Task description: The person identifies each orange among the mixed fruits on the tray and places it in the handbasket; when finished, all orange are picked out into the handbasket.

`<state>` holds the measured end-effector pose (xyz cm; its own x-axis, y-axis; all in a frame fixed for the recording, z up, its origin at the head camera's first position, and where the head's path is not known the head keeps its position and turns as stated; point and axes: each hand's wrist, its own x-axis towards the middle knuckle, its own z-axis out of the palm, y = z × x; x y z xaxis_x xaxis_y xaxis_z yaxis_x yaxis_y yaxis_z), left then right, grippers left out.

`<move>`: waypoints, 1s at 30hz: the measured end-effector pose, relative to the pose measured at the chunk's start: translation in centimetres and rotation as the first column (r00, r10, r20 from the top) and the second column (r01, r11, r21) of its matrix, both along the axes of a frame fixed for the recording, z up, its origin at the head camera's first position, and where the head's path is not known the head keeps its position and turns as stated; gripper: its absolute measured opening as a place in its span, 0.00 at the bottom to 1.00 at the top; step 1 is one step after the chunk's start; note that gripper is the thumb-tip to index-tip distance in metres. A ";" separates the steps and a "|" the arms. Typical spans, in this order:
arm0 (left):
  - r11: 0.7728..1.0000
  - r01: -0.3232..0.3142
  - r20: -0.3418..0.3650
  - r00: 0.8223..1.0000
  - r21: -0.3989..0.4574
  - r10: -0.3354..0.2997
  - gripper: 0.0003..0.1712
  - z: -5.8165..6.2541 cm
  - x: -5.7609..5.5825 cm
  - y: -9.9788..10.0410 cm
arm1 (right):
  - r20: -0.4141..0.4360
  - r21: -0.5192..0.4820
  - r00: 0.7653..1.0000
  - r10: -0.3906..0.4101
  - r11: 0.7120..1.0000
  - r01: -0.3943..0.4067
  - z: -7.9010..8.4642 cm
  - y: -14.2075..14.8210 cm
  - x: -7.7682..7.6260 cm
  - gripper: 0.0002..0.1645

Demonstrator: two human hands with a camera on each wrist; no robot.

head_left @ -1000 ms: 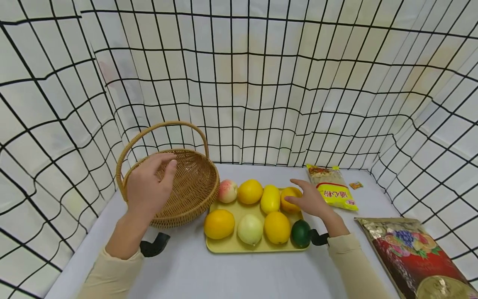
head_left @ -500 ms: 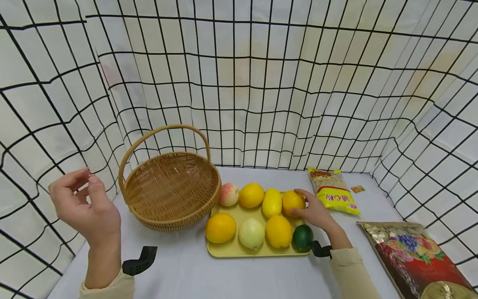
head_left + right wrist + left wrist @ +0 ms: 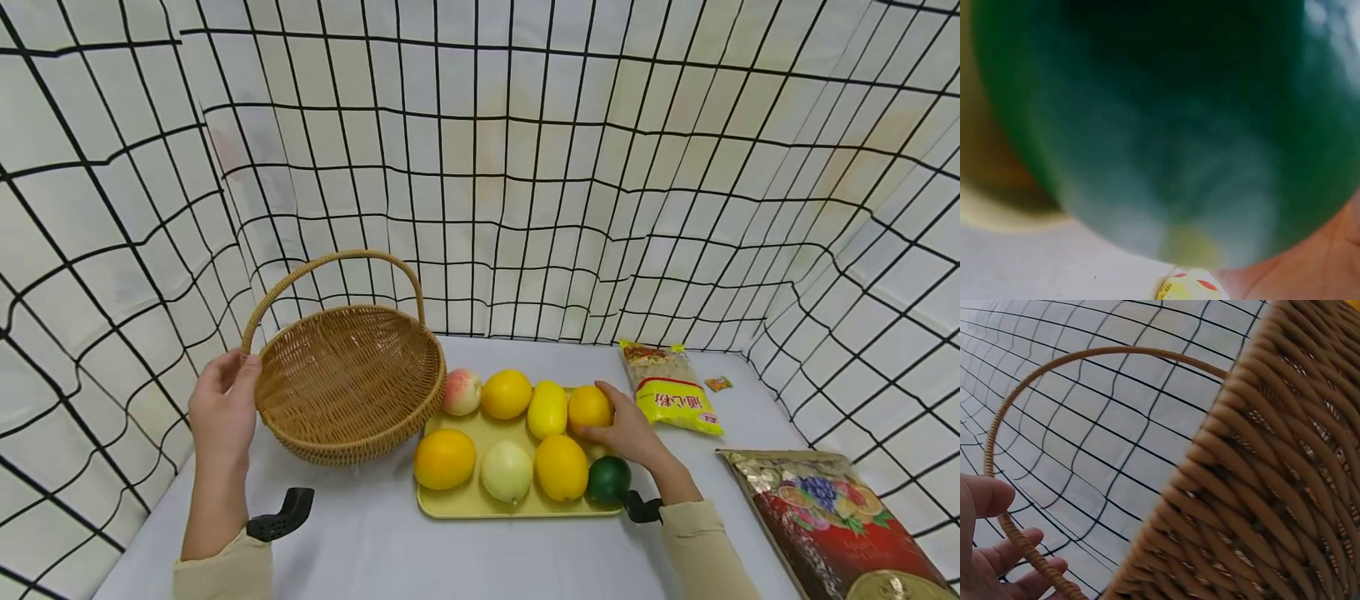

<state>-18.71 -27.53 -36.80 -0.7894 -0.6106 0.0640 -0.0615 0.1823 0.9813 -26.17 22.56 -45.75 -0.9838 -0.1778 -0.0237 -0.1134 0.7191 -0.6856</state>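
At the left, my left hand (image 3: 225, 408) holds the side of the arched handle (image 3: 330, 260) of a wicker basket (image 3: 348, 379). In the left wrist view, the handle runs between thumb and fingers. My right hand (image 3: 630, 429) grips an orange (image 3: 588, 407) at the back right corner of a yellow tray (image 3: 517, 510), fingers behind it and thumb in front. Just below that hand lies a dark green round fruit (image 3: 609, 479), which fills most of the right wrist view and hides the grip there.
Also on the tray are a peach (image 3: 461, 392), a yellow oblong fruit (image 3: 547, 410), a pale green round fruit (image 3: 507, 472) and several orange-yellow fruits. A yellow food bag (image 3: 671, 392), a small wrapped packet (image 3: 718, 383) and a large red bag (image 3: 847, 517) lie right. Black netting (image 3: 510, 179) encloses the table.
My left hand swung from over the basket out to the left, then came back in onto its handle. My right hand moved onto the orange and took hold of it.
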 end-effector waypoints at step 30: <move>0.993 0.090 0.072 0.993 0.082 -0.096 0.26 -5.7 -2.7 -1.4 | -0.184 -0.323 0.968 -0.173 0.940 0.107 4.5 -4.1 2.7 0.54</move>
